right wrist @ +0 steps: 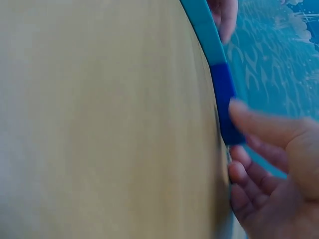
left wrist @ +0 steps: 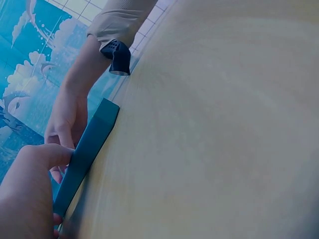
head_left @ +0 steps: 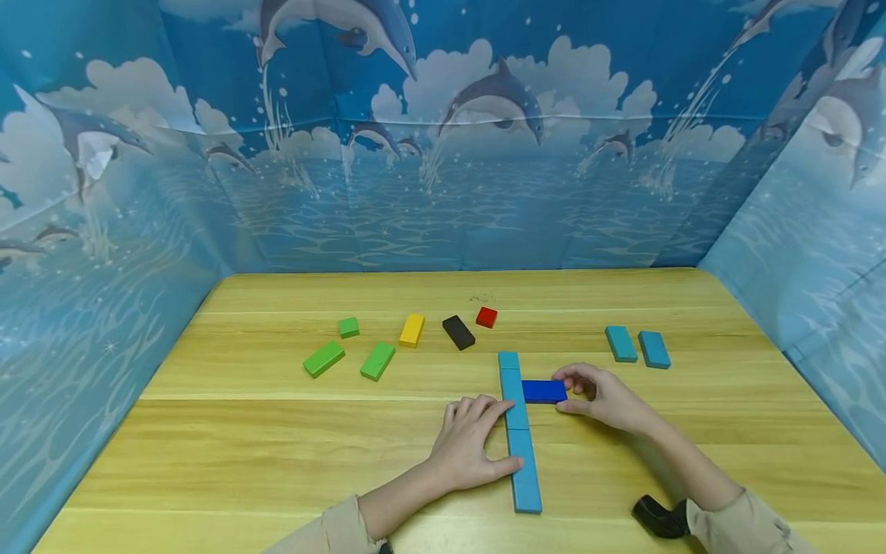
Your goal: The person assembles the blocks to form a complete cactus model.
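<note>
A row of light blue blocks [head_left: 527, 486], two long ones and a short one at the far end, lies on the table pointing away from me. My left hand [head_left: 471, 450] has its fingers spread, thumb and index fingertip touching the row's left side and top. From the row's right side a dark blue block [head_left: 544, 392] sticks out at about a right angle, its left end right at the row. My right hand [head_left: 605, 396] pinches the free right end of that block between thumb and fingers. In the right wrist view the thumb [right wrist: 259, 122] overlaps the dark blue block [right wrist: 223, 92].
Two more light blue blocks [head_left: 621, 344] lie at the back right. Behind the row are a red block [head_left: 487, 317], a black block [head_left: 458, 332] and a yellow block [head_left: 411, 330]. Several green blocks [head_left: 324, 359] lie at the left. A dolphin-print curtain [head_left: 457, 208] borders the table.
</note>
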